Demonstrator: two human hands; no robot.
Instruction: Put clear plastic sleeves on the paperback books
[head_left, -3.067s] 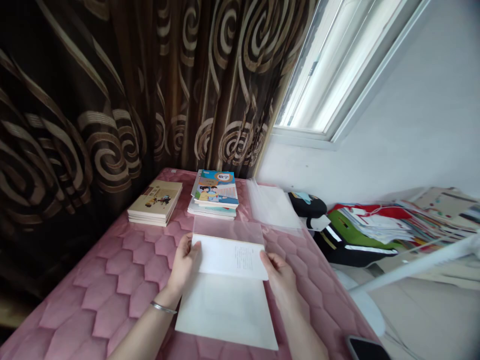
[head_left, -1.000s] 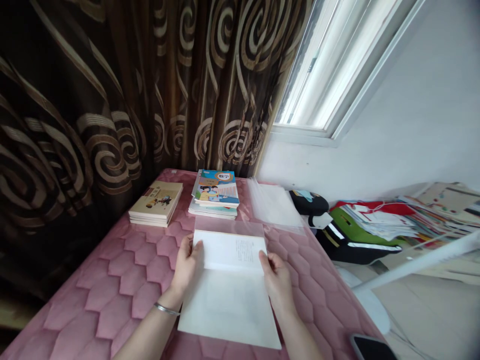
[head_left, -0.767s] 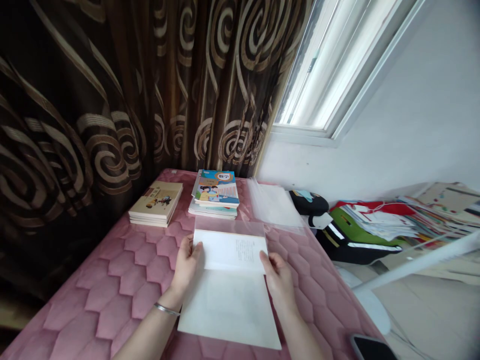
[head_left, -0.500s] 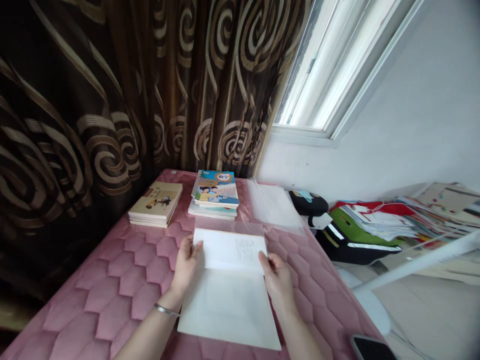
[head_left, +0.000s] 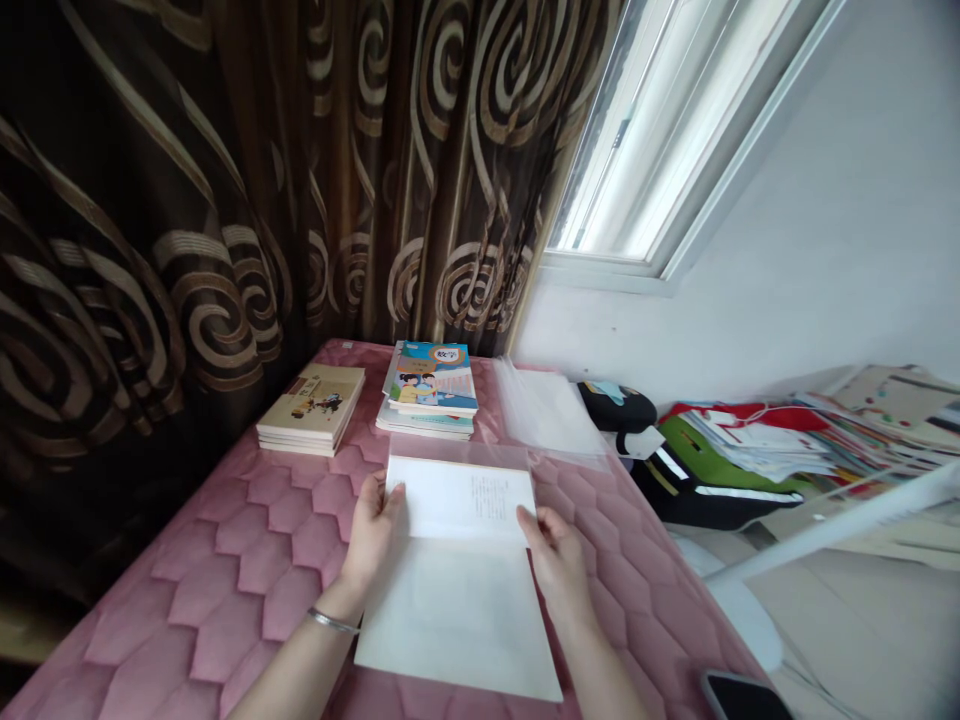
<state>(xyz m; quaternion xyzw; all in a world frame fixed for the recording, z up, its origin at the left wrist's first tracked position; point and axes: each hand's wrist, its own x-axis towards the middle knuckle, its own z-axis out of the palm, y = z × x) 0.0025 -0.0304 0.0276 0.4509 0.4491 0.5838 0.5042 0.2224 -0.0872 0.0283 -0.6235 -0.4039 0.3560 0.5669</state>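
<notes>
An opened book (head_left: pixel 457 610) lies on the pink quilted cover, its blank pale cover side spread toward me. Its upper page, with small printed text at the right, is between my hands. My left hand (head_left: pixel 373 530) is closed on the left edge, thumb on top. On the opposite edge my right hand (head_left: pixel 553 550) pinches the book, thumb over the page. A clear plastic sheet (head_left: pixel 457 449) shows beyond the book's far edge; how far it runs underneath is hidden.
Tan books (head_left: pixel 315 405) are stacked at the back left, beside a stack topped by a blue textbook (head_left: pixel 433 375). Clear plastic covers (head_left: pixel 551 410) lie at the back right. A phone (head_left: pixel 742 695) rests near the front right edge. Bags and papers (head_left: pixel 765 445) stand beyond the right edge.
Hardly anything differs. The book's page and the hands have stayed in nearly the same place, both hands keeping their hold.
</notes>
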